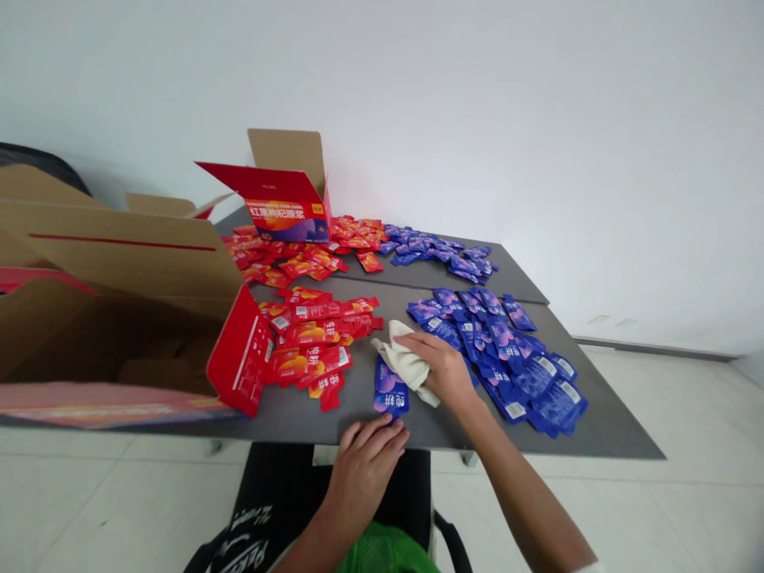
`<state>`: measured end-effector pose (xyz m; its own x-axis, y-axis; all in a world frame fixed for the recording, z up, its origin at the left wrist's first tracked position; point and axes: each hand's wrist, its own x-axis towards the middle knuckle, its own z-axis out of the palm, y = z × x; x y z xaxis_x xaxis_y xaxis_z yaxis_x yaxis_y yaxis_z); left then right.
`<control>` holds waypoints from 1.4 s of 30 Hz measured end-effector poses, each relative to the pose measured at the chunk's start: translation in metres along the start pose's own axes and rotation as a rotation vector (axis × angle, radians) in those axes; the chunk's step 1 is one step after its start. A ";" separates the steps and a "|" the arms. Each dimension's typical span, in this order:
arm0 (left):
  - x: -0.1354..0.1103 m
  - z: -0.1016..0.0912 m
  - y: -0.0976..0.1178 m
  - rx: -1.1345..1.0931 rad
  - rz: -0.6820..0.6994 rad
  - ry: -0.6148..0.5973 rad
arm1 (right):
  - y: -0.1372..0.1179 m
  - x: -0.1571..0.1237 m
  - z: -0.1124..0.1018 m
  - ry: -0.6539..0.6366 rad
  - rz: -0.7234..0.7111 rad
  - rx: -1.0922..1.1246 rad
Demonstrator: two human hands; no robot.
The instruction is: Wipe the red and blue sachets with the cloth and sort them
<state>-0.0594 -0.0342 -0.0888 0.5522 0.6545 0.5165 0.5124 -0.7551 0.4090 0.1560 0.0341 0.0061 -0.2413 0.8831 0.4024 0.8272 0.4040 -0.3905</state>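
My right hand (442,368) grips a crumpled white cloth (404,358), which lies over the upper end of a single blue sachet (391,394). That sachet is flat on the grey table near its front edge, with white characters showing. At its lower end, the fingertips of my left hand (371,454) hold it against the table edge. To the right spreads a pile of blue sachets (507,350), several with white barcode labels. Left of the cloth lies a pile of red sachets (316,334) with orange prints.
A large open carton (242,350) stands at the left, its flaps up. Behind it is a smaller open red box (286,211). More red sachets (310,259) and blue sachets (442,248) lie on the rear part of the grey table (602,426), against the wall.
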 end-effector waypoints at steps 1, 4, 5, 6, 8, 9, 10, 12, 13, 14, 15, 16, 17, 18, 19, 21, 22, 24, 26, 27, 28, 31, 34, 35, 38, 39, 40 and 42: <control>0.000 -0.001 0.000 -0.005 0.007 0.000 | -0.008 -0.008 -0.005 0.024 -0.009 0.029; 0.000 -0.004 0.000 -0.031 0.001 0.011 | -0.029 -0.034 -0.008 -0.107 -0.057 0.063; 0.000 -0.004 0.000 -0.041 -0.006 0.011 | -0.033 -0.040 -0.006 -0.178 -0.055 0.057; 0.000 -0.004 0.000 -0.050 -0.014 0.010 | -0.034 -0.043 -0.001 -0.236 -0.043 0.052; 0.001 -0.004 -0.001 -0.061 -0.012 0.010 | -0.029 -0.039 0.010 -0.269 0.000 0.055; 0.001 -0.004 -0.002 -0.063 -0.004 0.010 | -0.023 -0.032 0.016 -0.252 0.021 0.051; 0.001 -0.004 -0.002 -0.064 0.003 0.010 | -0.017 -0.023 0.020 -0.228 0.038 0.040; 0.001 -0.004 -0.003 -0.064 0.009 0.002 | -0.004 -0.002 0.025 -0.186 0.060 -0.007; 0.001 -0.003 -0.004 -0.065 0.005 -0.001 | 0.000 0.008 0.025 -0.168 0.070 -0.031; 0.001 -0.003 -0.004 -0.066 -0.001 -0.003 | 0.003 0.015 0.022 -0.155 0.077 -0.048; 0.001 -0.003 -0.004 -0.068 -0.006 -0.004 | 0.002 0.019 0.019 -0.144 0.082 -0.059; 0.000 -0.003 -0.003 -0.071 -0.010 -0.004 | 0.000 0.020 0.014 -0.129 0.084 -0.063; 0.000 -0.003 -0.003 -0.074 -0.013 -0.003 | -0.005 0.016 0.009 -0.111 0.082 -0.060; 0.000 -0.003 -0.002 -0.078 -0.014 -0.002 | -0.012 0.009 0.004 -0.095 0.075 -0.049; 0.000 -0.004 -0.001 -0.082 -0.016 0.001 | -0.020 -0.001 0.001 -0.088 0.065 -0.032; 0.000 -0.005 0.000 -0.093 -0.030 0.004 | -0.034 -0.024 -0.002 -0.136 0.042 0.001; 0.000 -0.006 0.001 -0.098 -0.040 0.000 | -0.040 -0.034 -0.001 -0.177 0.038 0.009; 0.001 -0.008 0.001 -0.108 -0.061 -0.013 | -0.043 -0.044 0.007 -0.245 0.060 0.019; 0.002 -0.009 0.001 -0.114 -0.061 -0.026 | -0.035 -0.038 0.018 -0.246 0.088 0.049; 0.002 -0.009 0.000 -0.113 -0.054 -0.027 | -0.028 -0.030 0.023 -0.225 0.099 0.055; 0.002 -0.009 -0.001 -0.112 -0.045 -0.025 | -0.020 -0.019 0.026 -0.203 0.107 0.050; 0.002 -0.008 -0.003 -0.108 -0.035 -0.016 | -0.001 0.014 0.025 -0.147 0.130 -0.021; 0.001 -0.007 -0.003 -0.108 -0.044 -0.010 | -0.004 0.019 0.013 -0.105 0.144 -0.048; 0.001 -0.006 -0.002 -0.110 -0.047 -0.010 | -0.009 0.012 0.009 -0.093 0.135 -0.037; 0.001 -0.008 -0.001 -0.122 -0.066 -0.013 | -0.031 -0.021 0.004 -0.141 0.086 0.019; 0.001 -0.008 0.000 -0.125 -0.077 -0.021 | -0.037 -0.032 0.005 -0.179 0.077 0.029; 0.001 -0.009 0.000 -0.127 -0.087 -0.030 | -0.040 -0.039 0.008 -0.212 0.079 0.036; 0.002 -0.010 -0.001 -0.127 -0.095 -0.048 | -0.038 -0.042 0.016 -0.238 0.096 0.060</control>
<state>-0.0650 -0.0329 -0.0808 0.5378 0.7219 0.4354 0.4780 -0.6865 0.5479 0.1266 -0.0148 -0.0098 -0.2814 0.9466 0.1572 0.8226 0.3223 -0.4685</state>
